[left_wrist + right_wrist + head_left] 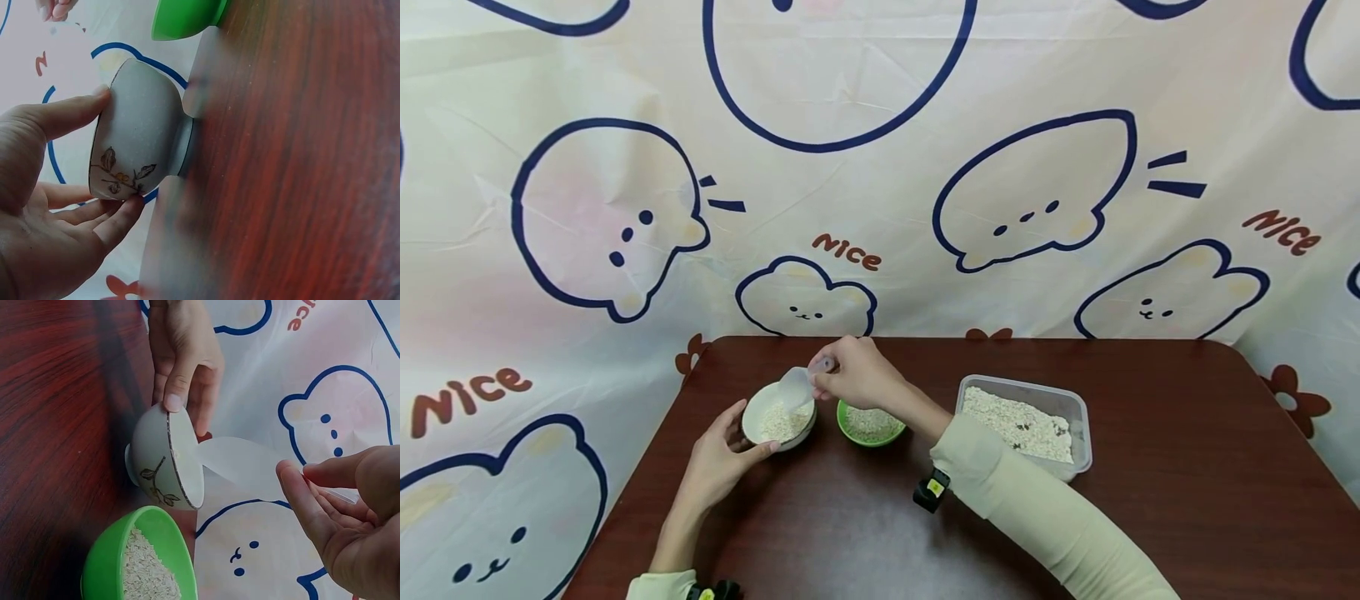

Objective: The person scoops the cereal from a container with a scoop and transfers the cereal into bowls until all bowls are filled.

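Observation:
My left hand [713, 467] holds a white bowl [140, 112] with a leaf pattern, thumb at the rim and fingertips against the side. The bowl stands on the table, with pale flakes like oats [782, 423] inside. Between the thumb and fingers of my right hand [861, 377] is the handle of a translucent plastic scoop [793, 388]. In the right wrist view the scoop [244, 465] tilts down, its tip right at the bowl's opening. Just right of the white bowl, below my right hand, sits a green bowl [872, 442] of similar flakes.
A clear plastic container [1084, 433] of flakes with a few dark bits stands on the right of the dark wooden table [1187, 467], beyond my right forearm. Behind the table hangs a cartoon-printed cloth [895, 200].

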Available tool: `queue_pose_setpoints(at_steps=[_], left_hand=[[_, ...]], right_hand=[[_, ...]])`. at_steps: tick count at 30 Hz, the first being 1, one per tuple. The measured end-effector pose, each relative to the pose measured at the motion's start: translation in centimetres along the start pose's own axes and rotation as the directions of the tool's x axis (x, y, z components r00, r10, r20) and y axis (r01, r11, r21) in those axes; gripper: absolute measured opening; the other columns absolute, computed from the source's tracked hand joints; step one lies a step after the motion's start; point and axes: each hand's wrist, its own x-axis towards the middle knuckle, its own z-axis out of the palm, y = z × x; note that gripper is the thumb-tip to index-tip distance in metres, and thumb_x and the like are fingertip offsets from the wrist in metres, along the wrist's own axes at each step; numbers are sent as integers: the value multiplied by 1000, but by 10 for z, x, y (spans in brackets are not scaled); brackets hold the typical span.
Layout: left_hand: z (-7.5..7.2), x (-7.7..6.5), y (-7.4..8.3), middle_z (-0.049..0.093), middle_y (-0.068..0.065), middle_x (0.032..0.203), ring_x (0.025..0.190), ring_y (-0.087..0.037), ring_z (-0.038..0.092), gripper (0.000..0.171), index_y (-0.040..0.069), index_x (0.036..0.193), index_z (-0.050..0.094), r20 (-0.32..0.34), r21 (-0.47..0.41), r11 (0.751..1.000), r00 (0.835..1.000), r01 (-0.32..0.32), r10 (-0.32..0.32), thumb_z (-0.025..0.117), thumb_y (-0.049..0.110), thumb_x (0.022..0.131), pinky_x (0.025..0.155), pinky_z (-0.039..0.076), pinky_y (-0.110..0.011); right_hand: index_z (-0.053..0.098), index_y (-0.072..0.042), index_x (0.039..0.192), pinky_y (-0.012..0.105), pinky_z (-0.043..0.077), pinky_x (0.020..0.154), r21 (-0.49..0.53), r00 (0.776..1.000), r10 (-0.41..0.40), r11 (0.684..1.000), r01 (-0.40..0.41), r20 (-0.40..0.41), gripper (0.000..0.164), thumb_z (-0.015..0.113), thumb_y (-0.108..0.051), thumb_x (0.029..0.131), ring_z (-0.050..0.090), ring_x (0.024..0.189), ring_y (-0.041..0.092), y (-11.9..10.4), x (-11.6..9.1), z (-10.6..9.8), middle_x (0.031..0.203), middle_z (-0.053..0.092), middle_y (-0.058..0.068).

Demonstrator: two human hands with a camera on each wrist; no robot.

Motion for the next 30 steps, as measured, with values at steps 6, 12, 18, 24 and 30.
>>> queue_pose_setpoints(at_steps=[6,12,18,24,30], left_hand=[[0,-1,0,40,-33,166,148,-45,52,101,-5,167,28,3,-6,1000,1000,16,-16,88,25,92,115,53,-54],[-4,-3,4,38,-28,170,150,-43,51,101,-2,168,28,-31,-17,1000,999,19,-19,88,25,92,117,52,-54],[-13,-6,13,40,-24,169,149,-44,52,95,3,167,32,-105,4,1000,994,-14,14,88,23,93,116,51,-53],[-13,-12,28,44,-23,168,143,-45,58,91,5,167,35,-129,-11,996,988,-91,88,86,23,94,112,53,-53],[-1,-16,42,45,-24,167,142,-46,58,88,4,165,38,-117,-44,985,980,-168,162,87,18,93,111,54,-53]], right_hand=[[80,-5,115,25,65,67,52,1000,-12,999,13,-16,16,72,-12,104,79,76,11,1,-12,-10,89,82,5],[79,-1,117,29,68,75,178,999,-26,984,30,-20,17,71,-9,103,82,84,18,9,-28,-27,95,81,9],[77,1,120,30,69,79,269,999,-10,963,20,-39,20,70,-6,103,81,85,15,21,-46,-46,102,80,14],[74,4,125,31,69,83,347,999,21,938,-3,-46,24,70,-6,104,80,87,14,32,-68,-68,101,81,17],[72,5,127,31,68,85,408,996,53,913,-20,-68,27,71,-8,104,81,89,14,45,-90,-88,103,81,22]])
